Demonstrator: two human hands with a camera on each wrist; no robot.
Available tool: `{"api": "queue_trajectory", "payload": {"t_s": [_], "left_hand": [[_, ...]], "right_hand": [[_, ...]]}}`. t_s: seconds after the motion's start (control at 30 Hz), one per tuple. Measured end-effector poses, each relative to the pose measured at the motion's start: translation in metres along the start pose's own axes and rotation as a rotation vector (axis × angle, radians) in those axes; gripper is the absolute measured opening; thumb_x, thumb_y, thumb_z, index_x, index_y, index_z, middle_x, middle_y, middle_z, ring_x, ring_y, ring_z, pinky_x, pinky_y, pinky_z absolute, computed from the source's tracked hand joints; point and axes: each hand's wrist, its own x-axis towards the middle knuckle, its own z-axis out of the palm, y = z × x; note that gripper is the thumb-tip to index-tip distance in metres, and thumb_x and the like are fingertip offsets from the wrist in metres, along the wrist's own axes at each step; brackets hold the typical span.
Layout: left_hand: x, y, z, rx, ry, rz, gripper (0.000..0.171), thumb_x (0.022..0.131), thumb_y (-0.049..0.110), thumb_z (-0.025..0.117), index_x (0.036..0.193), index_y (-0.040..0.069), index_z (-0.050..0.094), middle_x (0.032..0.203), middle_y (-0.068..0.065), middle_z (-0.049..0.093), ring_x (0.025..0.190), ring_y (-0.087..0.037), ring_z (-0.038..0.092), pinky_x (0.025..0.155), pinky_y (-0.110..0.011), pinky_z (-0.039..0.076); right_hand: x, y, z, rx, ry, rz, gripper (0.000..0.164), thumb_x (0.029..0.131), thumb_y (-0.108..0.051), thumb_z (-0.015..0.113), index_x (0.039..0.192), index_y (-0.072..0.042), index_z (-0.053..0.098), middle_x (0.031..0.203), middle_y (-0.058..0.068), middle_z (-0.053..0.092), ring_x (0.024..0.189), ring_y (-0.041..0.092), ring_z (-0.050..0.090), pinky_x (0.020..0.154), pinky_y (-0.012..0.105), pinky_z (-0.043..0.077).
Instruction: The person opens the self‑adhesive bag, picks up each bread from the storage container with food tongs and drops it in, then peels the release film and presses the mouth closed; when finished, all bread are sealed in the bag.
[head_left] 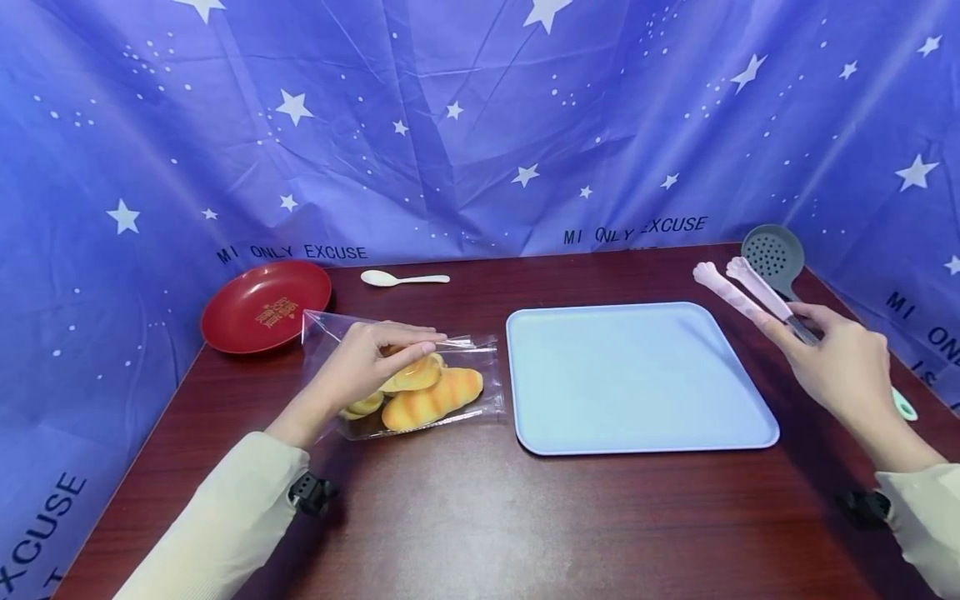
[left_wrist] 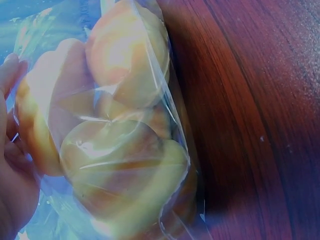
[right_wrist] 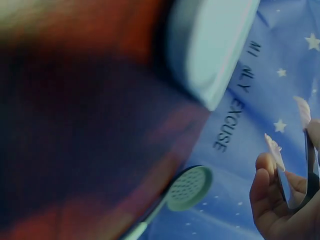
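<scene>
A clear plastic bag point(head_left: 489, 392) with several bread rolls point(head_left: 435, 402) inside lies on the table left of centre. My left hand point(head_left: 367, 358) holds the bag's upper side, thumb and fingers closing on the film. Up close in the left wrist view, the rolls point(left_wrist: 112, 175) show through the shiny film beside that hand. At the right, my right hand point(head_left: 847, 362) grips a pair of tongs point(head_left: 761, 287) with pink paw-shaped tips, raised above the table. The two tips stand apart with nothing between them, as the right wrist view also shows.
A pale blue tray point(head_left: 630, 383) lies right of the bag. At the far left sits a red plate point(head_left: 240, 308), with a white spoon point(head_left: 405, 279) near the back edge. A grey slotted skimmer point(head_left: 772, 254) lies at the right edge, partly behind my right hand. Starry blue curtains surround the table.
</scene>
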Motion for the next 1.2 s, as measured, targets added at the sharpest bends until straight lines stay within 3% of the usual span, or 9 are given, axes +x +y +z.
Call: {"api": "queue_trajectory", "payload": {"t_s": [0.37, 0.5, 0.8, 1.03, 1.2], "left_hand": [[0.0, 0.0, 0.0, 0.003, -0.007, -0.005, 0.023, 0.094, 0.013, 0.075, 0.116, 0.014, 0.079, 0.116, 0.0, 0.075, 0.115, -0.022, 0.068, 0.101, -0.044, 0.051], [0.0, 0.0, 0.0, 0.008, -0.004, 0.002, 0.024, 0.093, 0.012, 0.075, 0.116, 0.015, 0.079, 0.116, 0.001, 0.075, 0.114, -0.02, 0.069, 0.101, -0.043, 0.052], [0.0, 0.0, 0.0, 0.011, -0.002, 0.007, 0.024, 0.093, 0.012, 0.075, 0.117, 0.014, 0.079, 0.115, 0.002, 0.075, 0.114, -0.02, 0.069, 0.1, -0.043, 0.052], [0.0, 0.001, -0.001, 0.01, -0.003, 0.004, 0.024, 0.093, 0.012, 0.075, 0.116, 0.014, 0.079, 0.115, 0.001, 0.075, 0.113, -0.02, 0.069, 0.1, -0.043, 0.052], [-0.001, 0.002, -0.001, -0.001, -0.006, -0.008, 0.023, 0.093, 0.013, 0.075, 0.116, 0.014, 0.079, 0.114, 0.002, 0.076, 0.113, -0.019, 0.069, 0.099, -0.042, 0.052]], "right_hand": [[-0.009, 0.033, 0.008, -0.127, -0.07, 0.137, 0.079, 0.099, -0.06, 0.052, 0.125, 0.015, 0.053, 0.111, 0.048, 0.053, 0.1, 0.069, 0.044, 0.085, 0.073, 0.034], [-0.011, 0.04, 0.007, -0.161, -0.092, 0.143, 0.079, 0.099, -0.06, 0.053, 0.123, 0.016, 0.053, 0.111, 0.049, 0.053, 0.094, 0.07, 0.047, 0.08, 0.072, 0.037], [-0.014, 0.049, 0.002, -0.212, -0.16, 0.156, 0.072, 0.097, -0.063, 0.054, 0.101, 0.009, 0.057, 0.082, 0.043, 0.054, 0.076, 0.064, 0.053, 0.056, 0.061, 0.041], [-0.013, 0.045, -0.004, -0.27, -0.257, 0.239, 0.083, 0.093, -0.072, 0.052, 0.11, 0.009, 0.057, 0.087, 0.043, 0.053, 0.079, 0.062, 0.054, 0.054, 0.057, 0.04], [-0.012, 0.04, -0.006, -0.321, -0.305, 0.232, 0.081, 0.089, -0.076, 0.053, 0.085, 0.003, 0.063, 0.074, 0.033, 0.055, 0.074, 0.055, 0.056, 0.053, 0.056, 0.039]]}}
